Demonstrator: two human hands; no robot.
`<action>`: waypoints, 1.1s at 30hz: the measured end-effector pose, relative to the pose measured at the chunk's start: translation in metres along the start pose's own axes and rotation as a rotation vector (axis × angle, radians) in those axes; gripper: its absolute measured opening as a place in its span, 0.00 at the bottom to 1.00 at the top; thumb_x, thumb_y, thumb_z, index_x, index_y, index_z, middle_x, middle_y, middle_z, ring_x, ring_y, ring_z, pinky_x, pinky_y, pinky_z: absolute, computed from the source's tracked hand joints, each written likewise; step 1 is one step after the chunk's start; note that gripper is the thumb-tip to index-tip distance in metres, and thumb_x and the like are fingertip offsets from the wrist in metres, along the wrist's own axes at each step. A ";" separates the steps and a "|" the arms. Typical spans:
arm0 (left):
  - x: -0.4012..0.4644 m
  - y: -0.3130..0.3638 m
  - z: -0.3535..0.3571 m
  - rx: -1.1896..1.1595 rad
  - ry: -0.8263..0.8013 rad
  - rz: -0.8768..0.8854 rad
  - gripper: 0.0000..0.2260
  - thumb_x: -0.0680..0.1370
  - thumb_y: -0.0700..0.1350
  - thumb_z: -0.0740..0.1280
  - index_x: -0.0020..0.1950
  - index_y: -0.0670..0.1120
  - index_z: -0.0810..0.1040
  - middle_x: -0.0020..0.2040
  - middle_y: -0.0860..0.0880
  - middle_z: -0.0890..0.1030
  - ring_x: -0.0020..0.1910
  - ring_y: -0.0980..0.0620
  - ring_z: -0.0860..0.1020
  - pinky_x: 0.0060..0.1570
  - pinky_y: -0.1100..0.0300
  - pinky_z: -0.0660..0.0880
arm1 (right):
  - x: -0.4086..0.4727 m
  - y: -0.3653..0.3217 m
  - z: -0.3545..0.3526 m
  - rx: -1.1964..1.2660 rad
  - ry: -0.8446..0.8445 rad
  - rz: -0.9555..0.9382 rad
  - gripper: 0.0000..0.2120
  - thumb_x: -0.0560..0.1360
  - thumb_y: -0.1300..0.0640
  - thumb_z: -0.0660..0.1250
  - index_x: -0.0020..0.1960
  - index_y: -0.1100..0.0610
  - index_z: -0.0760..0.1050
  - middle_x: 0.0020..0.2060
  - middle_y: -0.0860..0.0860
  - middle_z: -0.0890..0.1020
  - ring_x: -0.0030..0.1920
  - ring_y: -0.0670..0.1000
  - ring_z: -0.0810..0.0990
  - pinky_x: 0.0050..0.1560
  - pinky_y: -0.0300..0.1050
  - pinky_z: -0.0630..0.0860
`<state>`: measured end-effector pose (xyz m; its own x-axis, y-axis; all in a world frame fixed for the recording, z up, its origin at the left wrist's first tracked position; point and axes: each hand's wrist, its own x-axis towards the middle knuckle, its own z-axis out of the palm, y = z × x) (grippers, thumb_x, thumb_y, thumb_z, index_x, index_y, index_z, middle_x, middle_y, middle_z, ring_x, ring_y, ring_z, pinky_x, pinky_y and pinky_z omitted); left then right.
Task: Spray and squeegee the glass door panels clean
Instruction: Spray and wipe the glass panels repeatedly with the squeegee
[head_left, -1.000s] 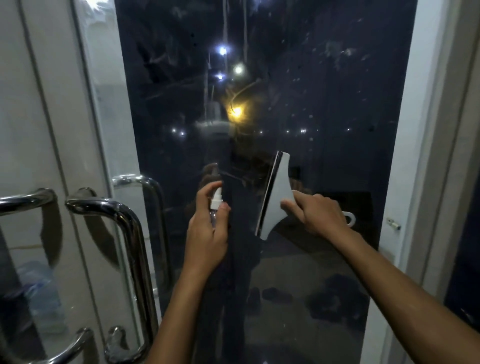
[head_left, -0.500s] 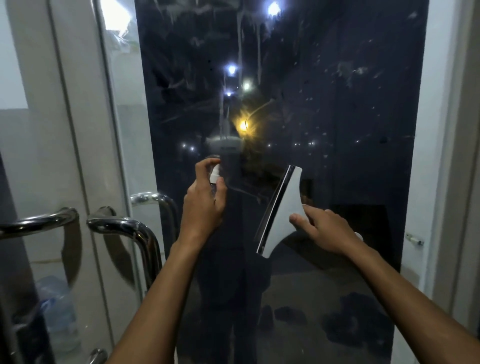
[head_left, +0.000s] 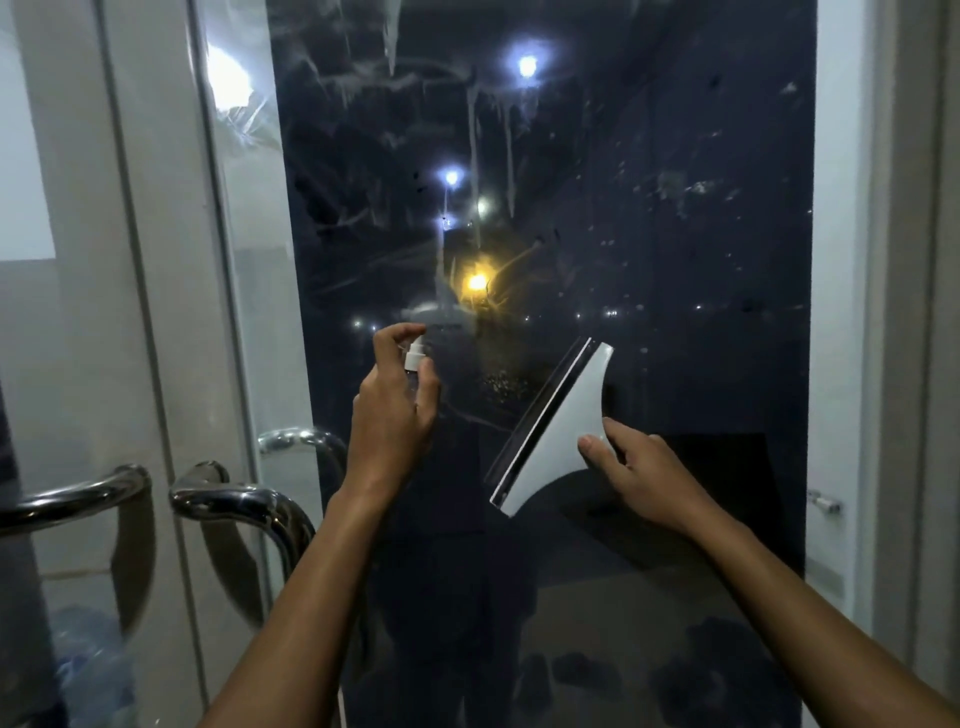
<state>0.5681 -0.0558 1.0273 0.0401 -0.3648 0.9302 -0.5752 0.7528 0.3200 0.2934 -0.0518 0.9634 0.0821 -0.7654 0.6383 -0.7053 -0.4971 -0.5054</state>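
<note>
The dark glass door panel (head_left: 649, 171) fills the middle of the view, streaked with smears and drips near its top and dotted with specks on the right. My left hand (head_left: 392, 410) grips a small spray bottle with a white nozzle (head_left: 414, 357), forefinger curled over the top, nozzle facing the glass. A patch of fine droplets (head_left: 506, 384) sits on the pane just right of the bottle. My right hand (head_left: 636, 475) holds a white squeegee (head_left: 558, 421) by its handle; the black blade edge tilts up to the right, close to the glass.
Curved chrome door handles (head_left: 244, 499) stand out at the lower left, with another (head_left: 67, 501) on the neighbouring glass panel. A white door frame (head_left: 836, 291) borders the pane on the right, bearing a small metal latch (head_left: 823, 501). A blue water bottle (head_left: 88, 665) shows behind the left glass.
My view has tilted upward, showing more of the upper pane. Both hands have risen along the glass, and a patch of spray droplets has appeared right of the bottle.
</note>
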 end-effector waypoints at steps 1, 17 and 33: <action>0.002 0.001 0.000 -0.009 -0.001 0.009 0.12 0.84 0.47 0.59 0.67 0.49 0.66 0.48 0.48 0.80 0.37 0.54 0.79 0.36 0.51 0.77 | 0.004 -0.003 0.000 0.017 0.013 -0.006 0.13 0.81 0.39 0.56 0.57 0.43 0.75 0.46 0.39 0.82 0.46 0.38 0.80 0.44 0.38 0.75; 0.034 0.012 0.003 0.001 0.012 0.089 0.15 0.83 0.46 0.61 0.69 0.51 0.66 0.53 0.48 0.80 0.41 0.48 0.78 0.41 0.52 0.72 | 0.109 -0.102 0.002 -0.225 0.242 -0.024 0.28 0.76 0.30 0.51 0.49 0.51 0.77 0.44 0.51 0.84 0.46 0.58 0.81 0.45 0.54 0.77; 0.028 0.008 -0.023 0.050 -0.069 0.109 0.15 0.82 0.45 0.61 0.69 0.53 0.67 0.47 0.51 0.78 0.37 0.51 0.77 0.39 0.55 0.70 | 0.077 -0.041 -0.034 -0.507 0.149 -0.052 0.27 0.78 0.30 0.50 0.54 0.47 0.77 0.43 0.51 0.83 0.45 0.56 0.81 0.44 0.51 0.75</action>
<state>0.5836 -0.0475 1.0599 -0.0799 -0.3201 0.9440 -0.6135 0.7622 0.2065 0.3052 -0.0765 1.0530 0.0509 -0.6603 0.7493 -0.9578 -0.2447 -0.1506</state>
